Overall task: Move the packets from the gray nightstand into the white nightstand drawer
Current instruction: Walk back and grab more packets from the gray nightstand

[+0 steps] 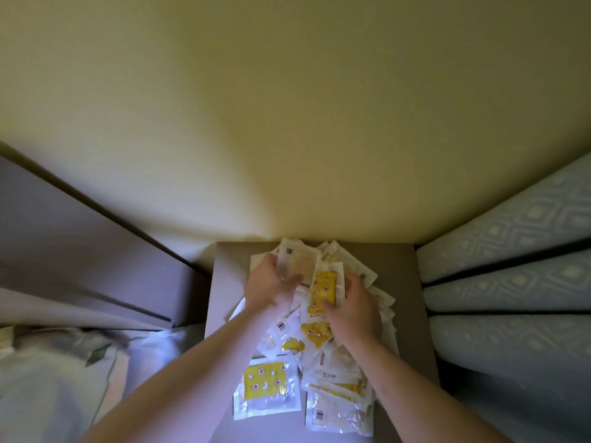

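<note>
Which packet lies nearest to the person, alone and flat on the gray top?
The yellow-patterned packet at the near left: it lies flat and face up by itself, while the others overlap in the pile.

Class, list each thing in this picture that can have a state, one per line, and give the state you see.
Left hand: grips a pale packet, fingers curled round it.
Right hand: grips a yellow packet.
Pile of packets: loose and overlapping on the nightstand.
Starred yellow packet: lies flat at the near edge, untouched.
Gray nightstand: top strewn with packets.
</note>
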`<state>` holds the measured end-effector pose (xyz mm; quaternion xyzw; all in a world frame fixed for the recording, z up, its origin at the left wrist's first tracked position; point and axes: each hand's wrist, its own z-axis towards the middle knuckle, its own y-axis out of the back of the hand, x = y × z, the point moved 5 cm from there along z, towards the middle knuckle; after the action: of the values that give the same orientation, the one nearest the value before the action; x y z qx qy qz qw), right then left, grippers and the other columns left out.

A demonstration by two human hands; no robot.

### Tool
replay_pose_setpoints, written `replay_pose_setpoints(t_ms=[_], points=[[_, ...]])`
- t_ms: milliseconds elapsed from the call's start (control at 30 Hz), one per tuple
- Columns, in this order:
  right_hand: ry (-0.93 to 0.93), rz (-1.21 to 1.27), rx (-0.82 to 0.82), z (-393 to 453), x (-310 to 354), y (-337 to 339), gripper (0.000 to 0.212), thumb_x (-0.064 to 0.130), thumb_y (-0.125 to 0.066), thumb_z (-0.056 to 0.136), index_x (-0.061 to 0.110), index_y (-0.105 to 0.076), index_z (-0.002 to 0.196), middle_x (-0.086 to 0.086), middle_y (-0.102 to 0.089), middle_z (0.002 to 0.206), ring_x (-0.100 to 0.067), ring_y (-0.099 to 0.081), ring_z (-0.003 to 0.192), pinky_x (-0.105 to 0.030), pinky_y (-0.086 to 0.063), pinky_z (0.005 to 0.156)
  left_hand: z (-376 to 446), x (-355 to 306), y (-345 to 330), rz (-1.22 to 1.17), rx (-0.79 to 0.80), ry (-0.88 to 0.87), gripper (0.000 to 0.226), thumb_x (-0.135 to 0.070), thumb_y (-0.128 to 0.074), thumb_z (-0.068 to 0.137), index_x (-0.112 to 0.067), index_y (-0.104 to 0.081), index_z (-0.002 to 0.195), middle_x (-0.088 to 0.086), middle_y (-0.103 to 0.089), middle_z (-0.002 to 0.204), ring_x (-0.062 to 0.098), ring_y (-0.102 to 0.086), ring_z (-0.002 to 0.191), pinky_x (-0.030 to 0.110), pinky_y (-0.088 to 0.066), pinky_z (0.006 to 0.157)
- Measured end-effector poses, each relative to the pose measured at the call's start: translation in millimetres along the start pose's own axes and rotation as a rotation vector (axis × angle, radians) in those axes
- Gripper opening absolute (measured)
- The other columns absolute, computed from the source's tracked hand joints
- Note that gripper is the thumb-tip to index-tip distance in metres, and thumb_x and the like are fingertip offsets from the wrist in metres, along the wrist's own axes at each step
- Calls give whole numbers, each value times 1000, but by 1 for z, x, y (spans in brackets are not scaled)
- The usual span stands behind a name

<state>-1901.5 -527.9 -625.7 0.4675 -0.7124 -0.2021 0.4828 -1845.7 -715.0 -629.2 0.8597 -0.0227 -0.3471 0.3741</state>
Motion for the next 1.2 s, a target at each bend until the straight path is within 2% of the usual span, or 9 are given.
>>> replay_pose_setpoints(t_ms=[133, 267, 367, 533, 667, 833, 933, 1033, 1200], points=[[-63, 88, 41, 4, -2, 3, 33, 32, -76, 84, 31, -61, 114, 11, -69, 104, -20, -66, 100, -39, -57, 81, 2, 5, 8, -147, -49, -57, 13, -26, -75, 89, -23, -63, 83, -10, -68, 81, 18, -66, 78, 33, -55, 68], [-51, 227, 39, -14, -7, 30, 2, 27, -72, 92, 25, -74, 93, 10, -72, 85, -11, -70, 80, -41, -63, 71, -19, 13, 34, -349, -38, -57, 21, -15, -75, 92, -14, -58, 80, -2, -59, 74, 12, -51, 64, 12, -40, 49], [-65, 312, 14, -39, -19, 60, 4, 26, -73, 92, 24, -75, 89, 13, -72, 79, -4, -68, 74, -26, -53, 59, -53, 28, 65, -283, -37, -104, 19, -11, -71, 94, -13, -55, 83, -5, -46, 67, 3, -43, 55, 12, -36, 53], [-135, 319, 104, -81, -57, 81, 11, 36, -72, 92, 27, -77, 88, 11, -77, 79, -11, -73, 78, -39, -61, 71, -109, 80, 81, -32, 109, -164, 17, -17, -70, 94, -33, -65, 93, -11, -66, 79, 0, -60, 71, 11, -44, 62], [-50, 157, 164, -104, -64, 76, 22, 42, -71, 92, 23, -72, 81, 3, -70, 80, -12, -68, 73, -40, -56, 68, -128, 121, 51, 172, 234, -181, 22, -17, -68, 93, -35, -65, 81, -18, -68, 75, 4, -63, 74, 20, -47, 66], [-21, 132, 206, -110, -56, 63, 16, 32, -72, 93, 19, -72, 83, 2, -63, 91, -7, -63, 77, -25, -48, 63, -127, 138, 19, 297, 149, -191, 5, -23, -66, 95, -28, -66, 93, -9, -64, 106, 18, -63, 97, 30, -49, 78], [-32, 176, 206, -113, -48, 59, 19, 32, -71, 94, 17, -71, 83, 1, -64, 87, -8, -63, 75, -23, -46, 58, -125, 131, 5, 315, 89, -269, 9, -20, -74, 87, -20, -66, 92, -2, -61, 116, 25, -61, 100, 37, -53, 82], [0, 191, 191, -109, -39, 57, 17, 36, -71, 94, 21, -72, 86, 3, -64, 93, -10, -65, 80, -28, -51, 65, -124, 124, -3, 326, 83, -278, 12, -24, -74, 88, -21, -63, 92, -4, -55, 125, 23, -54, 111, 40, -51, 89], [179, 115, 130, -58, -12, 58, 15, 41, -62, 99, 28, -68, 99, 7, -57, 116, -16, -61, 108, -46, -53, 96, -121, 123, -8, 399, 138, -268, 7, -28, -71, 92, -23, -66, 90, -4, -57, 115, 21, -52, 107, 32, -47, 89]])
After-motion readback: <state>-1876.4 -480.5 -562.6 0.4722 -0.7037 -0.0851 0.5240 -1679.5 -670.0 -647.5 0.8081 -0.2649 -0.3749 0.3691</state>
